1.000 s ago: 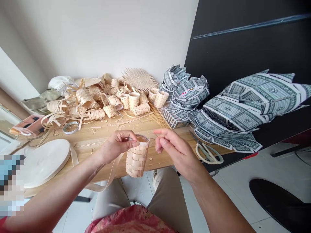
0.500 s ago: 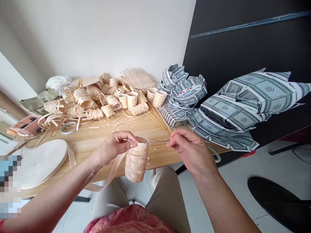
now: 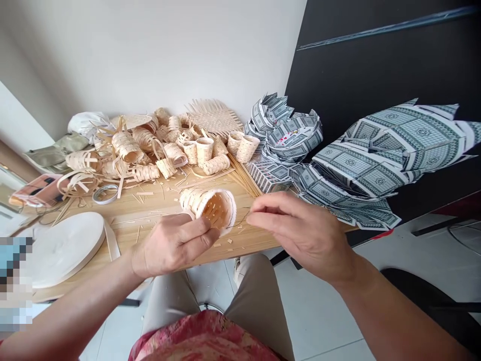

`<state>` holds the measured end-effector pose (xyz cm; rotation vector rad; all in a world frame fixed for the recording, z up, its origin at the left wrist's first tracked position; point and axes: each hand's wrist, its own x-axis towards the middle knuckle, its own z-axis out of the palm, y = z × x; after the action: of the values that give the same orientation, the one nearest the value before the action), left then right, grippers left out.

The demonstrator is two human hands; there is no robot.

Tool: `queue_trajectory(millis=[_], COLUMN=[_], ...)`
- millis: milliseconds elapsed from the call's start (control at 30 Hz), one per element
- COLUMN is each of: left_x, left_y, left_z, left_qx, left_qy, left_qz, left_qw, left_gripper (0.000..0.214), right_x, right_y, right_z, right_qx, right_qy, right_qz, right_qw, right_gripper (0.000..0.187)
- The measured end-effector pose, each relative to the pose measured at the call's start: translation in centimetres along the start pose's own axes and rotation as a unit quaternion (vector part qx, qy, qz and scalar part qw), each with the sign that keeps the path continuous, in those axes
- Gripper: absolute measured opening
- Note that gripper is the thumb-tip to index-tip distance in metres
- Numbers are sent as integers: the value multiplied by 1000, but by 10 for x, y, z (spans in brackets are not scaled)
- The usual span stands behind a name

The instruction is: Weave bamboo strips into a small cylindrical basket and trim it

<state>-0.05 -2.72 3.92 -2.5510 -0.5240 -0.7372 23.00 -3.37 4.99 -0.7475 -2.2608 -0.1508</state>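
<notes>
My left hand [image 3: 173,244] grips a small woven basket [image 3: 208,207] of pale strips by its rim, tipped on its side with its opening turned toward me. My right hand [image 3: 300,231] is just right of the basket's mouth, fingers pinched together on something thin like a thread or needle that I cannot make out clearly. Both hands hover over the front edge of the wooden table [image 3: 158,200].
A heap of small woven baskets and loose strips [image 3: 150,145] fills the back of the table. A roll of white band [image 3: 63,248] lies at the left, a tape ring [image 3: 106,193] behind it. Folded playing-card constructions [image 3: 376,160] crowd the right. Thin sticks [image 3: 244,178] lie mid-table.
The basket went from hanging upright to lying tipped with its mouth toward me. My left hand shifted under it. My right hand came back in close to the rim.
</notes>
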Motion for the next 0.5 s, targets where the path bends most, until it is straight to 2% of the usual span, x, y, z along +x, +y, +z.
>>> queue_trajectory(millis=[167, 367, 500], left_x=[-1, -6, -9], left_y=[2, 3, 3], left_z=[-5, -7, -6], left_qx=[43, 27, 26], left_qy=[18, 12, 16], left_qz=[34, 29, 30], left_qw=[998, 999, 999], left_gripper=[23, 23, 22], right_x=[10, 18, 18], right_y=[-2, -4, -4], right_z=[1, 5, 10], right_qx=[-59, -105, -110], right_qy=[-46, -84, -88], right_qz=[-82, -112, -122], right_qw=[994, 985, 982], right_gripper=[33, 35, 35])
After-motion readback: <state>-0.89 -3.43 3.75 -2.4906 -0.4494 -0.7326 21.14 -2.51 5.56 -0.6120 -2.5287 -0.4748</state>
